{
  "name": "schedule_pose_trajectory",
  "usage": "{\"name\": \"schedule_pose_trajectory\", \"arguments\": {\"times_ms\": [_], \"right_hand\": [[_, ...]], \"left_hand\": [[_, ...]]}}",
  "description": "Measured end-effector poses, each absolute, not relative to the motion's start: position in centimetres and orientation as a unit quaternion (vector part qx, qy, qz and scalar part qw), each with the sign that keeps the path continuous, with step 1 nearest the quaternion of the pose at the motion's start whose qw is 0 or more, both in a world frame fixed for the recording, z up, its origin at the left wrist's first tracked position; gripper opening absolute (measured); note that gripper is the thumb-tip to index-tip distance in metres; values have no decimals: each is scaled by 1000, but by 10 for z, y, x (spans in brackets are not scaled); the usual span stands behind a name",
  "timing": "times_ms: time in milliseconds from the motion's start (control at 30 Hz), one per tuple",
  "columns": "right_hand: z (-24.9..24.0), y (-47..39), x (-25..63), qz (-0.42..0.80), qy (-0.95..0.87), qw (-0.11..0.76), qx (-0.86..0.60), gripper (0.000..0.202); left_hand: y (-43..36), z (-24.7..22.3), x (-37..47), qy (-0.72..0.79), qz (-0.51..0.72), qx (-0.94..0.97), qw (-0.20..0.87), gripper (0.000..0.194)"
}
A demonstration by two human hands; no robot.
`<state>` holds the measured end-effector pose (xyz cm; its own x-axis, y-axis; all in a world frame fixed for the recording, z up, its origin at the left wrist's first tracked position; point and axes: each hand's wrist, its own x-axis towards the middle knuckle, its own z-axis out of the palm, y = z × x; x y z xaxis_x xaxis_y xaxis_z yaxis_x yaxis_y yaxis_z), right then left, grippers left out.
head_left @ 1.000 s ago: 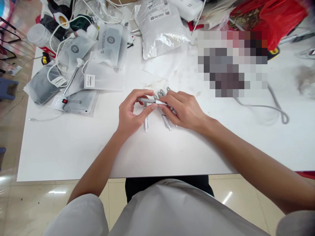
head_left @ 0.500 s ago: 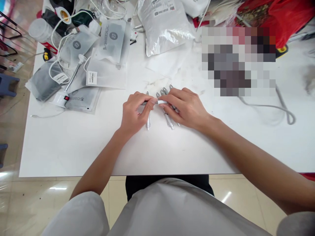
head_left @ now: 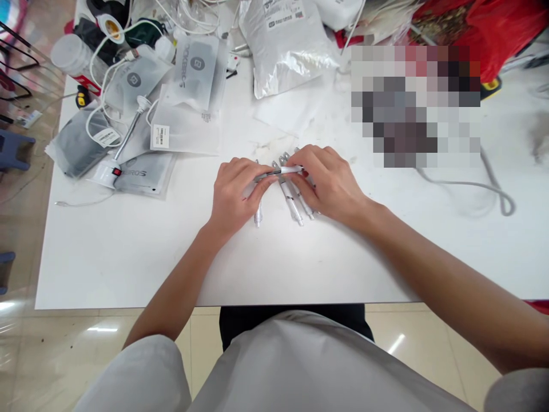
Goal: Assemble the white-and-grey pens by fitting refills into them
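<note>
Between my two hands a slim white pen (head_left: 290, 170) with a grey part at its left end lies sideways above the table. My left hand (head_left: 235, 186) pinches its grey end between thumb and fingers. Fingers of my right hand (head_left: 328, 177) are closed on its white end. Under and beside my right hand, several white and silver pens (head_left: 292, 205) lie side by side on the table, their tops partly covered by my fingers. Another pen (head_left: 258, 217) lies apart, below my left fingertips, with its upper part mostly hidden.
On the white table (head_left: 128, 257), bagged packets (head_left: 195, 68), a white gooseneck lamp (head_left: 105, 171) and tangled cables crowd the left. A silver plastic parcel (head_left: 287, 51) lies at the back. A blurred-out patch covers the right rear, with a grey cable (head_left: 467, 183) leading from it.
My right hand has shifted slightly up and its fingers have moved right along the pen, so more of the white barrel shows. My left hand keeps its hold.
</note>
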<state>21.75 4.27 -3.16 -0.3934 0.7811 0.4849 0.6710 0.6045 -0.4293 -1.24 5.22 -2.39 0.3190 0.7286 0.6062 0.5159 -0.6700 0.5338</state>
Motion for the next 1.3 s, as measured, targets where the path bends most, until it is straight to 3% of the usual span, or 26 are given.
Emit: {"name": "schedule_pose_trajectory", "arguments": {"times_ms": [467,800,1300], "right_hand": [[-30,44,219,32,-816,342,-465,33],[-32,47,221,-29,-784,391,-481,34],[-34,43,221,20,-788,354,-503,29]], "left_hand": [[51,-19,-11,409,440,783,163,30],[50,-19,-10,422,483,747,173,21],[49,-16,-10,430,469,758,144,21]]}}
